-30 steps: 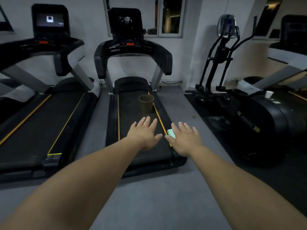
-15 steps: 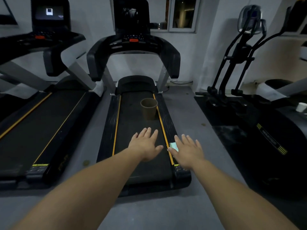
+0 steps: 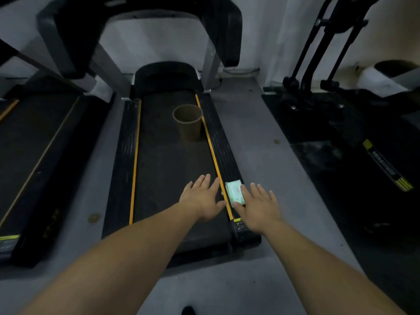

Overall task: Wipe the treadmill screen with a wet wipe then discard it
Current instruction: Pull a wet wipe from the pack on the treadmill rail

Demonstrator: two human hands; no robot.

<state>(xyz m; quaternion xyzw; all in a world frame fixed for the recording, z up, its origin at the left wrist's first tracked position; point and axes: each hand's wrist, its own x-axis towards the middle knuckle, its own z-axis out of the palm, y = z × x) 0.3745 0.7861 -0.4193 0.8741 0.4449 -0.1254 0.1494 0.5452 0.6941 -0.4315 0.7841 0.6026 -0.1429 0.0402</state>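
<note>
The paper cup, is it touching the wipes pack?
Apart. The head view shows the paper cup standing up the belt, dark belt and rail separating it from the wipes pack.

- a cup (image 3: pixel 188 125) stands upright on the treadmill belt (image 3: pixel 172 169), near its right edge, ahead of both hands.
- a wipe pack (image 3: pixel 235 192) lies on the right side rail (image 3: pixel 221 142), near the rear end.
- left hand (image 3: pixel 203 198) over the belt; right hand (image 3: pixel 258 209) just right of the pack.
- another treadmill (image 3: pixel 41 151) lies to the left, an elliptical machine (image 3: pixel 345 105) to the right.

Treadmill (image 3: pixel 172 178) bears cup (image 3: pixel 188 123), seemingly wipe pack (image 3: pixel 235 192).
</note>
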